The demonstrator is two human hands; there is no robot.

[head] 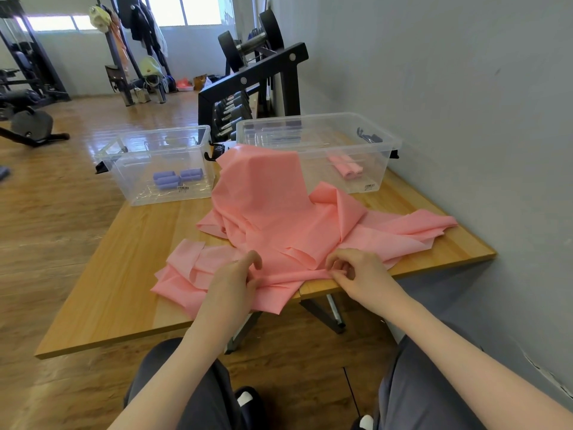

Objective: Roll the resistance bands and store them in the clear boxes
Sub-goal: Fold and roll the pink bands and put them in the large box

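A heap of loose pink resistance bands point(273, 212) lies across the wooden table point(130, 274), reaching up against the right clear box. At the table's near edge my left hand point(238, 277) and my right hand point(353, 271) both pinch the near end of one pink band, which is stretched flat between them. The left clear box point(130, 150) holds three rolled purple bands point(176, 178). Rolled pink bands point(348, 169) lie inside the right clear box point(384, 144).
A grey wall runs close along the table's right side. A black dumbbell rack point(248, 88) stands just behind the boxes. Gym machines and hung clothes stand across the wooden floor at the far left. My knees sit below the table's near edge.
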